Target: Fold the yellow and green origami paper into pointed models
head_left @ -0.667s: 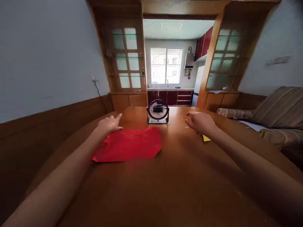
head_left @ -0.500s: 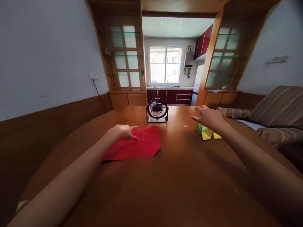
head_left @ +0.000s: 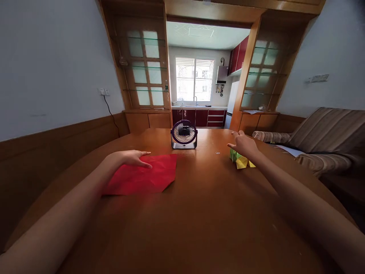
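A sheet of red paper [head_left: 148, 177] with creases and a cut-off or folded near right corner lies flat on the table's left part. Over its far left area is my left hand [head_left: 132, 158], thumb and fingers apart; whether it presses on the paper I cannot tell. On the right, my right hand [head_left: 242, 144] is spread above folded paper pieces, one green [head_left: 234, 155] and some yellow [head_left: 242, 163], and partly hides them. No object shows between its fingers.
A small purple desk fan [head_left: 184, 134] stands at the far middle of the wooden table [head_left: 199, 220]. A tiny white scrap [head_left: 218, 153] lies right of it. Beyond the table's right edge is a striped armchair [head_left: 327, 137].
The red paper and my left hand have shifted left across the table. My right hand stays over the folded pieces. The whole view has turned slightly right.
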`<action>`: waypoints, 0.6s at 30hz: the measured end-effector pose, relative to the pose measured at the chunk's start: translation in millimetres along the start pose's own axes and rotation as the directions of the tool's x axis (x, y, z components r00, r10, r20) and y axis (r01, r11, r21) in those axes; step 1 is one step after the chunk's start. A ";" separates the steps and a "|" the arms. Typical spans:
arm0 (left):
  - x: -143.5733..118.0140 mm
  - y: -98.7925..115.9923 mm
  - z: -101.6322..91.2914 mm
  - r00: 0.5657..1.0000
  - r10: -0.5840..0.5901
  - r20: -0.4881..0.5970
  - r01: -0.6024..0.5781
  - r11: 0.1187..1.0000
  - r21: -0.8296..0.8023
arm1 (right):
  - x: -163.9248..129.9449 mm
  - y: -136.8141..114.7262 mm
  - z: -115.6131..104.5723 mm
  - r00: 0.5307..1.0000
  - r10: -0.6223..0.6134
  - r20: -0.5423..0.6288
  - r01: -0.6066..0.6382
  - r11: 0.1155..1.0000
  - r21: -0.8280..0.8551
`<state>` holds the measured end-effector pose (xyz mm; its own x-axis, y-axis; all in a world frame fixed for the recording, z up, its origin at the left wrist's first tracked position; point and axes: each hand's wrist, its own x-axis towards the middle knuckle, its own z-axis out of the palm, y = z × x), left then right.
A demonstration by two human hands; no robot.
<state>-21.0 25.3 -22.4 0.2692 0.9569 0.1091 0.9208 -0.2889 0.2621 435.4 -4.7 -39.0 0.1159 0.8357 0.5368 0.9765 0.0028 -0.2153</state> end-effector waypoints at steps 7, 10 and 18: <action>-7.3 65.7 4.5 0.974 0.228 -0.004 -0.227 0.968 -0.106 | -7.8 -25.8 4.6 0.993 -0.092 0.081 0.056 0.928 0.368; -11.7 103.5 32.8 0.951 0.307 -0.048 -0.287 0.810 -0.512 | -28.8 -63.5 14.6 0.986 -0.124 0.111 -0.018 0.585 0.810; -23.1 137.9 80.5 0.950 0.299 0.093 -0.028 0.375 -0.927 | -66.5 -100.0 49.8 0.982 -0.058 0.181 -0.181 0.008 0.983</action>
<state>122.4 -34.2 -66.0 0.5576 0.8249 0.0930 0.0763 -0.1625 0.9838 321.0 -33.2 -93.8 0.0240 0.9198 0.3917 -0.1916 0.3888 -0.9012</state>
